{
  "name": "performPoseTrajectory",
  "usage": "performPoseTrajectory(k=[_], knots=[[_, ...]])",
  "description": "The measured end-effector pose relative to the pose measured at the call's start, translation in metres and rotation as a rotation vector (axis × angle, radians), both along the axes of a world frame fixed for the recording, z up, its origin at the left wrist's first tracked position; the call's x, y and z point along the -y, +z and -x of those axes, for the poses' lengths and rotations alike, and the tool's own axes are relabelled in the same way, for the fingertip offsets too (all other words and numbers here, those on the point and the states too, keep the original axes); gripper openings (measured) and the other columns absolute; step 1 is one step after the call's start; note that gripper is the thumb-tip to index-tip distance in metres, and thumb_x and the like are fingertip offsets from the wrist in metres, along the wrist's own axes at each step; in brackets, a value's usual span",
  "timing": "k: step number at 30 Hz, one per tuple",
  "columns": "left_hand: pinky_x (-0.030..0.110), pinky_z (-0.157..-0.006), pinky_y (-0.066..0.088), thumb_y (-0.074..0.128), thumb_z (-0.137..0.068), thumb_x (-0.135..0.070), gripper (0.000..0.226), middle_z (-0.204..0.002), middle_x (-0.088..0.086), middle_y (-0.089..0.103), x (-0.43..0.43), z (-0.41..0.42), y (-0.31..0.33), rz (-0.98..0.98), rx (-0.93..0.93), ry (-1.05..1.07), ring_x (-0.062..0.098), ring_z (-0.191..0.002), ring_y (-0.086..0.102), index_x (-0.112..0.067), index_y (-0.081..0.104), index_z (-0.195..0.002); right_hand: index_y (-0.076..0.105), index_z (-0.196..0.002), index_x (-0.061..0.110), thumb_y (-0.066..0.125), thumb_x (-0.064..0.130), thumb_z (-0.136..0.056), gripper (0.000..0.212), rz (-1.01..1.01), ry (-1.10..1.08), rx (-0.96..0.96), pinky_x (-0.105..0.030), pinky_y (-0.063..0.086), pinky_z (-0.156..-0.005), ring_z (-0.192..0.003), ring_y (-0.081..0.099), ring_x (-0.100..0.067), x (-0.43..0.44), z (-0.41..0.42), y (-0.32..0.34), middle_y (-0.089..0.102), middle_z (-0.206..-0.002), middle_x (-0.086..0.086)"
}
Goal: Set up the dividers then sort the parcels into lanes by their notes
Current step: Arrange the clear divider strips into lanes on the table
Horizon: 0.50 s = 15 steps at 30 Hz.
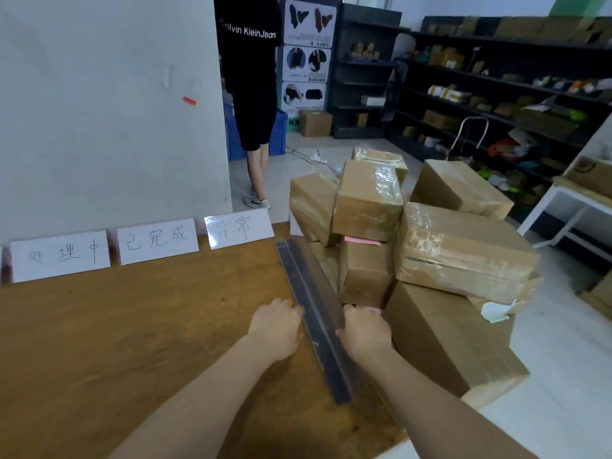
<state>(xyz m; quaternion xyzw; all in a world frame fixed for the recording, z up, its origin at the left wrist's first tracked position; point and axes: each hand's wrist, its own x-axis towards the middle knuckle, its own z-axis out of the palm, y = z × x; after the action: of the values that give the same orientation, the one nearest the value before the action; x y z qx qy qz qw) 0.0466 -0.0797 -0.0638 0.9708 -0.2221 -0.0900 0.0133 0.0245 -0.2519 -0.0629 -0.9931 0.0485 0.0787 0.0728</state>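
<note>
Along the right edge of the wooden tabletop [116,326] lies a long dark divider strip [311,319]; the left hand [276,327] presses its left side, the right hand [364,331] curls against its right side; taped brown parcels [463,253] are piled just beside it; three handwritten signs [157,240] stand against the wall.
</note>
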Motion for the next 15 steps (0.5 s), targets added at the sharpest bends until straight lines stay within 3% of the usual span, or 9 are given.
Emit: performPoseTrajectory(k=[6,11,15], knots=[[0.039,-0.099,0.045,0.053,-0.097,-0.028,0.056,-0.138,0.009,0.049,0.016,-0.023,-0.012,0.026,0.003,-0.051,0.027,-0.126,0.046,-0.015,0.034,-0.149,0.06,-0.104,0.018,0.056,0.029,-0.097,0.014,-0.065,-0.085,0.098,-0.033,0.053,-0.073,-0.094,0.066,-0.023,0.005,-0.006,-0.014,0.069,-0.099,-0.003],[0.042,-0.116,0.032,0.058,-0.095,-0.013,0.081,-0.163,0.009,0.009,0.031,-0.041,-0.017,0.049,0.086,-0.09,0.03,-0.148,0.018,-0.028,0.008,-0.156,0.062,-0.098,0.02,0.048,0.031,-0.098,0.017,-0.057,-0.034,0.14,-0.034,0.055,-0.073,-0.087,0.067,-0.022,0.006,-0.007,-0.016,0.069,-0.094,-0.002],[0.046,-0.121,0.019,0.056,-0.092,-0.004,0.079,-0.165,0.007,0.001,0.037,-0.055,-0.012,-0.009,0.118,-0.205,0.028,-0.151,0.005,-0.03,0.016,-0.155,0.058,-0.096,0.02,0.048,0.031,-0.098,0.014,-0.02,0.018,0.209,-0.03,0.048,-0.064,-0.085,0.066,-0.021,0.009,0.0,-0.018,0.066,-0.093,0.001]])
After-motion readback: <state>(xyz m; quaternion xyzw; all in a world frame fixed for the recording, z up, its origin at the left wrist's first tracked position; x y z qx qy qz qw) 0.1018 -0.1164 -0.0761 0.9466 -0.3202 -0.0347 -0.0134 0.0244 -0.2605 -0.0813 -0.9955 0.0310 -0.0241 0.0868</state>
